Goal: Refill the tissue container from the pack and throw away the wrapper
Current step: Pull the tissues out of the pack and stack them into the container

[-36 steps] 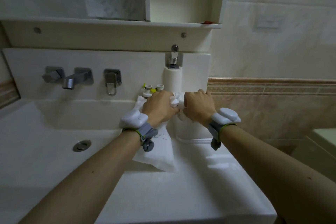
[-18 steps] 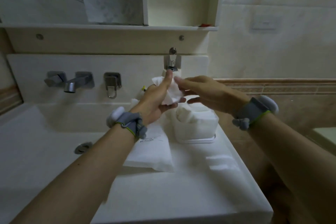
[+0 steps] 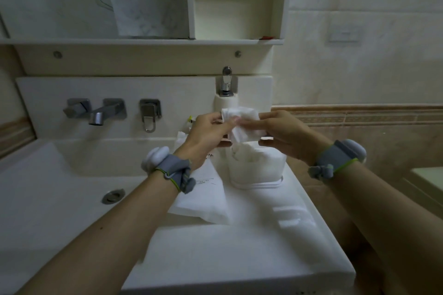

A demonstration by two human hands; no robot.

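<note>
Head view: left hand [image 3: 208,136] and right hand [image 3: 282,132] each have a pinching grip on a white tissue [image 3: 242,124] above the tissue container [image 3: 256,169]; the pack [image 3: 203,195] lies on the tabletop [image 3: 239,246].

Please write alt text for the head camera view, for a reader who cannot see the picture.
Seen from above, a person's left hand and right hand hold a white tissue between them above a tissue container on a white washbasin counter. A white tissue pack lies on the counter left of the container, with wall taps behind the basin.
</note>
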